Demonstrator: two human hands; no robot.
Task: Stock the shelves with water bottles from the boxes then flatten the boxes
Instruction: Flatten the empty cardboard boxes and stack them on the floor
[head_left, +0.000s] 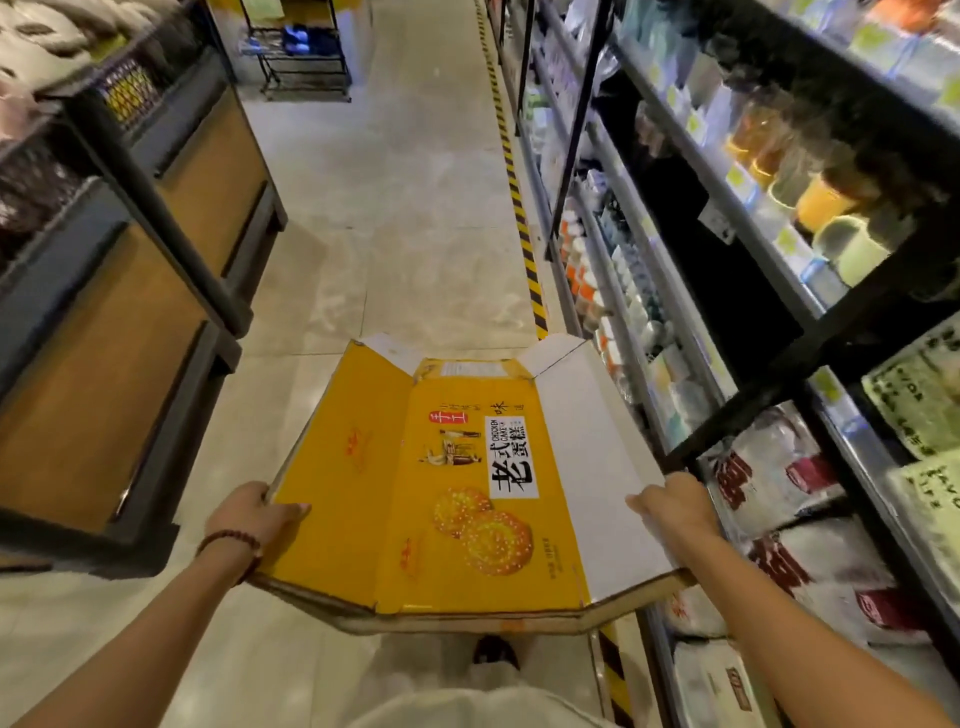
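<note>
From the head view, a flattened yellow box (457, 483) fills the lower centre of the frame, held out level above the floor (395, 218) of a shop aisle. Its printed face is up, showing two round cakes and black lettering on a white label, and a white panel runs along its right side. Small flaps stick out at its far end.

The left hand (254, 514) grips the box's left edge, thumb curled over the top onto the yellow face, fingers hidden beneath. A dark bead bracelet (231, 543) sits on that wrist. The right hand (675, 501) grips the right edge at the white panel, thumb on top, the rest of the fingers under the card.

A shoe (493, 652) shows below the box at the bottom centre. A black-and-yellow striped tape (519, 208) runs up the floor just beside the shelves (727, 291) that fill the right of the frame, stocked with bottles, jars and white bags. In the upper left stands a dark display unit (130, 270) with wood panels. A wire rack (301, 47) stands at the top centre.
</note>
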